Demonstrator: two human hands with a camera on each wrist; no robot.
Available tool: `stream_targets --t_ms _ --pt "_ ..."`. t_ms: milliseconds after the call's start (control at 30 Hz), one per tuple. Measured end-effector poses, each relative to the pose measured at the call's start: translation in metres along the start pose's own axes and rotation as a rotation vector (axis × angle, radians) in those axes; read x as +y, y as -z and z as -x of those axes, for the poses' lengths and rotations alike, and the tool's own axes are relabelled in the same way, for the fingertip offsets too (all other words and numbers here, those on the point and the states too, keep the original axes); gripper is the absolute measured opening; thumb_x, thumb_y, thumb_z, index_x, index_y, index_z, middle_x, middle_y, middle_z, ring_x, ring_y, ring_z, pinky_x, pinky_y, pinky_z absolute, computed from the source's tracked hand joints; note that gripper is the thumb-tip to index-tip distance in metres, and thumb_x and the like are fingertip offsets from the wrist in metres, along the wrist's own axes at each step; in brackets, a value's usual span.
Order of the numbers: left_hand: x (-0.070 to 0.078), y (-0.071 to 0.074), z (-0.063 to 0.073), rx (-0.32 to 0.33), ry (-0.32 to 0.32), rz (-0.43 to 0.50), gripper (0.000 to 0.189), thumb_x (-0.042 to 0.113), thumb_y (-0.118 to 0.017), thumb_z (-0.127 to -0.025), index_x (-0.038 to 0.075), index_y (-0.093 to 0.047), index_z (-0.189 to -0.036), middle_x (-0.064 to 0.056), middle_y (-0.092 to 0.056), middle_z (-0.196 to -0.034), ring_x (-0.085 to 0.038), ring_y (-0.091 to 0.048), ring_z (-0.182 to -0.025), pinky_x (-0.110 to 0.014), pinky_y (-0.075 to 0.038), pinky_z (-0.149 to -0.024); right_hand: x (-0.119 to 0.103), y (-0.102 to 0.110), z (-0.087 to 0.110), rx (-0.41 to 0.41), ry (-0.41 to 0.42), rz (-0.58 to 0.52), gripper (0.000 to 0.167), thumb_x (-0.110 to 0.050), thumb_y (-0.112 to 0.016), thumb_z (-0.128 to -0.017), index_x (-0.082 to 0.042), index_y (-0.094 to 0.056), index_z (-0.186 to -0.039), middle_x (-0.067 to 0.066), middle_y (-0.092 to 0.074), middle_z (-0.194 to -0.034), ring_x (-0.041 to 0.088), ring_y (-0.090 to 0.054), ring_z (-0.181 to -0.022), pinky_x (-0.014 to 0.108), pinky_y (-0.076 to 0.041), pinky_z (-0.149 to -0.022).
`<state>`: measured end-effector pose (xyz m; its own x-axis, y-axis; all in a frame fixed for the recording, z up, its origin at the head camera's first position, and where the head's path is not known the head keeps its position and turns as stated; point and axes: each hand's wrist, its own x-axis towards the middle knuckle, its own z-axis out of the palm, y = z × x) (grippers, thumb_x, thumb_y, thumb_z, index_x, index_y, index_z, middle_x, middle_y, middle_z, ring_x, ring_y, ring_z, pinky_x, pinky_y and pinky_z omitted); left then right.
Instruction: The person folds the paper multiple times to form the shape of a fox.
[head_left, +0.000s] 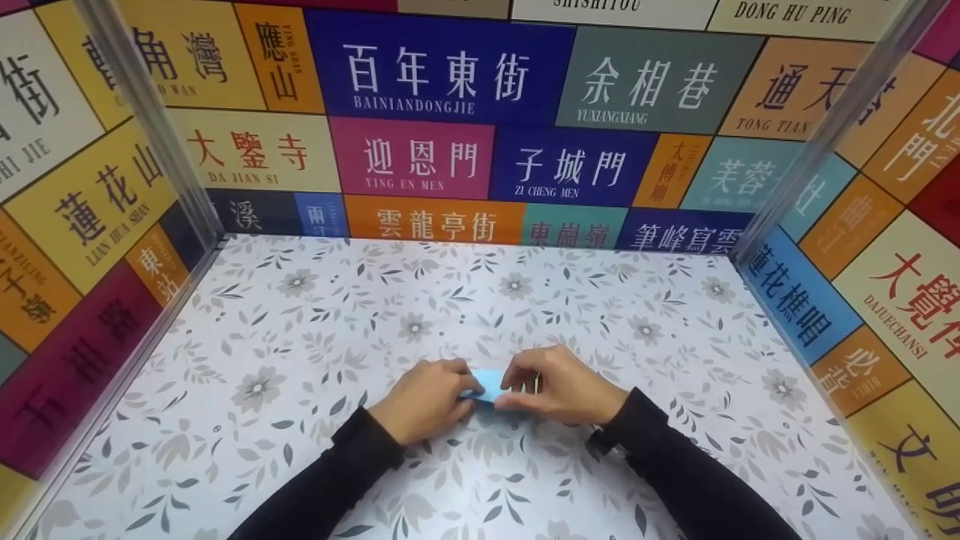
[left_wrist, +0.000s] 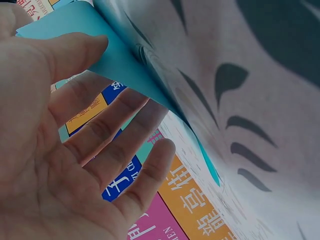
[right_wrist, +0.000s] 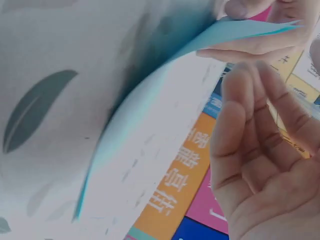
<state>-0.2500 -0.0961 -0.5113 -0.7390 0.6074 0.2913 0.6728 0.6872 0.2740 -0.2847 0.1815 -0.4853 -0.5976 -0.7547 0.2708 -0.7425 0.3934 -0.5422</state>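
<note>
A small piece of light blue paper (head_left: 489,384) is between the two hands, over the patterned table. My left hand (head_left: 433,397) pinches its left end. In the left wrist view, the thumb lies on the paper (left_wrist: 117,57), with fingers behind it and the others spread. The right wrist view shows the paper (right_wrist: 182,50) curving, with two edges at its far end, so it looks folded or layered. Close to its right end is my right hand (head_left: 559,386), fingers bent. Its thumb and fingertips come near each other in the right wrist view, with no paper visibly between them.
The tabletop (head_left: 450,292) is white with grey flowers and leaves. Colourful panels with large Chinese characters, such as the back wall (head_left: 442,67), enclose it at the back and both sides. Clear strips (head_left: 780,157) run along the corners.
</note>
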Motion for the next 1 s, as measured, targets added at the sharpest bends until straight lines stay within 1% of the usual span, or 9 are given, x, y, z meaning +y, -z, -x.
stream_targets --t_ms 67,133,233,333,433,533,700,833,1000 --pt "0.000 0.000 0.000 0.001 -0.001 0.000 0.019 0.016 -0.086 -0.101 0.014 -0.091 -0.119 -0.006 -0.083 -0.111 -0.029 -0.083 -0.096 -0.052 -0.069 -0.089 -0.002 0.002 0.001 -0.022 0.042 -0.006 0.023 -0.033 -0.098 -0.098 -0.015 -0.084 -0.105 -0.001 -0.086 -0.095 0.017 -0.078 -0.076 0.019 -0.060 -0.070" --pt "-0.001 0.000 0.000 0.000 -0.002 0.000 0.019 0.016 -0.087 -0.101 0.014 -0.091 -0.119 -0.007 -0.083 -0.112 -0.029 -0.083 -0.097 -0.052 -0.068 -0.089 -0.003 0.002 0.002 -0.044 0.074 -0.009 0.022 -0.025 -0.099 -0.096 -0.012 -0.084 -0.105 0.002 -0.085 -0.096 0.023 -0.080 -0.077 0.019 -0.061 -0.070" --pt "-0.001 -0.001 0.000 0.004 -0.007 -0.002 0.019 0.016 -0.087 -0.101 0.013 -0.091 -0.119 -0.007 -0.083 -0.112 -0.029 -0.083 -0.096 -0.050 -0.069 -0.088 -0.004 0.002 0.002 -0.051 0.075 0.003 0.013 -0.015 -0.095 -0.098 -0.012 -0.084 -0.103 0.002 -0.085 -0.096 0.021 -0.078 -0.078 0.021 -0.062 -0.072" --pt "-0.002 -0.001 0.000 0.010 -0.011 0.000 0.018 0.016 -0.087 -0.101 0.011 -0.090 -0.118 -0.007 -0.083 -0.110 -0.029 -0.083 -0.094 -0.048 -0.070 -0.086 -0.004 0.002 0.001 -0.026 0.038 0.034 0.006 -0.014 -0.090 -0.102 -0.013 -0.084 -0.102 -0.001 -0.084 -0.095 0.014 -0.075 -0.080 0.025 -0.063 -0.074" --pt "-0.003 -0.001 0.000 0.005 -0.004 -0.001 0.018 0.019 -0.088 -0.101 0.011 -0.089 -0.117 -0.007 -0.082 -0.109 -0.029 -0.082 -0.093 -0.047 -0.070 -0.085 -0.004 0.002 -0.002 -0.005 -0.028 0.036 0.004 -0.014 -0.088 -0.104 -0.011 -0.086 -0.104 0.001 -0.086 -0.097 0.010 -0.076 -0.083 0.028 -0.066 -0.079" --pt "-0.003 -0.001 0.000 -0.009 0.008 0.004 0.019 0.021 -0.088 -0.102 0.010 -0.088 -0.118 -0.007 -0.082 -0.110 -0.030 -0.082 -0.094 -0.048 -0.070 -0.087 -0.002 0.002 -0.007 0.007 -0.104 0.028 0.005 -0.014 -0.089 -0.103 -0.011 -0.087 -0.106 0.002 -0.087 -0.098 0.010 -0.078 -0.086 0.028 -0.068 -0.082" --pt "-0.003 -0.001 0.000 -0.020 0.017 0.005 0.021 0.022 -0.087 -0.104 0.009 -0.086 -0.119 -0.009 -0.082 -0.111 -0.030 -0.082 -0.096 -0.050 -0.069 -0.087 0.005 0.000 -0.017 0.015 -0.204 0.036 0.007 -0.014 -0.091 -0.102 -0.013 -0.086 -0.106 0.001 -0.088 -0.097 0.010 -0.080 -0.085 0.027 -0.067 -0.081" --pt "-0.003 -0.001 0.000 -0.016 0.019 -0.009 0.020 0.024 -0.087 -0.104 0.009 -0.083 -0.117 -0.008 -0.081 -0.108 -0.030 -0.081 -0.095 -0.052 -0.068 -0.086 0.011 -0.004 -0.022 0.011 -0.241 0.059 0.005 -0.014 -0.088 -0.104 -0.011 -0.086 -0.106 0.003 -0.089 -0.099 0.014 -0.082 -0.088 0.028 -0.067 -0.083" --pt "-0.002 -0.001 -0.001 -0.031 0.035 -0.022 0.025 0.025 -0.086 -0.105 0.008 -0.078 -0.122 -0.009 -0.080 -0.110 -0.031 -0.081 -0.098 -0.054 -0.067 -0.089 0.019 -0.011 -0.028 0.029 -0.246 0.102 0.003 -0.011 -0.089 -0.102 -0.012 -0.087 -0.100 0.001 -0.087 -0.093 0.011 -0.076 -0.082 0.026 -0.062 -0.079"
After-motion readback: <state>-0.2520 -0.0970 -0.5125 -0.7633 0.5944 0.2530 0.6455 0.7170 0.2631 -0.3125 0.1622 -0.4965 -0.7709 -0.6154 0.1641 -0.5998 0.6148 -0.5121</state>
